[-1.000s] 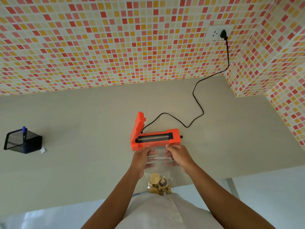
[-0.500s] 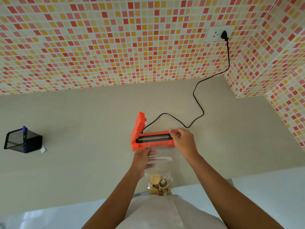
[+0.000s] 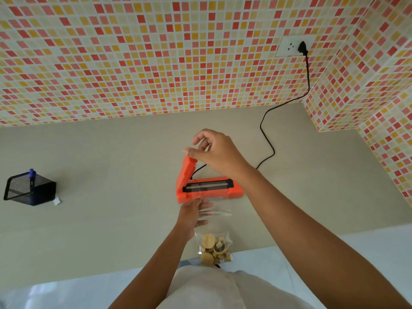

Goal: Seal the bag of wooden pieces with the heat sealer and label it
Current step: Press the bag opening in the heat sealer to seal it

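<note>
Head view. Orange sealer point(image 3: 207, 190) sits mid-surface point(image 3: 111, 219), its lid point(image 3: 186, 172) hinged up at the left end and standing steeply, so the heating strip lies exposed. Cord point(image 3: 267, 139) runs off toward 1 o'clock to the wall socket point(image 3: 289, 46), plug seated. Clear bag point(image 3: 215, 221) lies flat at 6 o'clock of the sealer, wooden pieces point(image 3: 214, 249) bunched at its bottom end near the surface edge. The bag mouth appears to reach over the sealer's front edge toward the strip; the film is too transparent to confirm. Left hand point(image 3: 194, 216) rests at the bag's left side just below the sealer, fingers nearly straight and spread; whether they lie over or under the film I cannot tell. Right hand point(image 3: 214, 152) is at the raised lid's tip, at 12 o'clock of the sealer, fingers loosely curled, thumb at the lid's top; a firm grip on the lid cannot be confirmed. Mesh pen holder point(image 3: 29, 190) with a blue pen point(image 3: 31, 175) stands well apart at 9 o'clock, a small white slip point(image 3: 56, 201) just beside it, possibly the label. Status, as a judgement: bag positioned, lid not yet down, no seal made. Left to do: lower and press the lid, lift it, withdraw the bag, then write and apply the label, which looks untouched.
</note>
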Motion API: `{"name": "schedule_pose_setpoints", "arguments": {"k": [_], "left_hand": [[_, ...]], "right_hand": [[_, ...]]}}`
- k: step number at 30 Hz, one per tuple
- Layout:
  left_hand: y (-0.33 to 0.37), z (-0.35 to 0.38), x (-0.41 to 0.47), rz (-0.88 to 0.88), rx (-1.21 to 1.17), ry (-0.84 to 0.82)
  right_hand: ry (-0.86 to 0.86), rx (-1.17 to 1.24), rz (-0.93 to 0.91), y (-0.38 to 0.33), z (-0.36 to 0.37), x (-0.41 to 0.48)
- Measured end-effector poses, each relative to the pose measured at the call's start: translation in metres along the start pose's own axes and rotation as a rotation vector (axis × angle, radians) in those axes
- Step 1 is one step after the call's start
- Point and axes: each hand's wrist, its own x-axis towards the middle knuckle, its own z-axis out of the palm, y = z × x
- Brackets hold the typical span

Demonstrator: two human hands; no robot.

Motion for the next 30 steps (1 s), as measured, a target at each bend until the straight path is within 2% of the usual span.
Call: {"name": "schedule_pose_setpoints", "arguments": {"k": [16, 30], "left_hand": [[-0.001, -0.002, 0.001, 0.019, 0.000, -0.025], [-0.001, -0.003, 0.001, 0.008, 0.001, -0.019]], "right_hand": [[0.093, 0.010, 0.107, 0.033, -0.014, -0.010], [0.156, 0.011, 0.123, 0.056, -0.014, -0.014]]}}
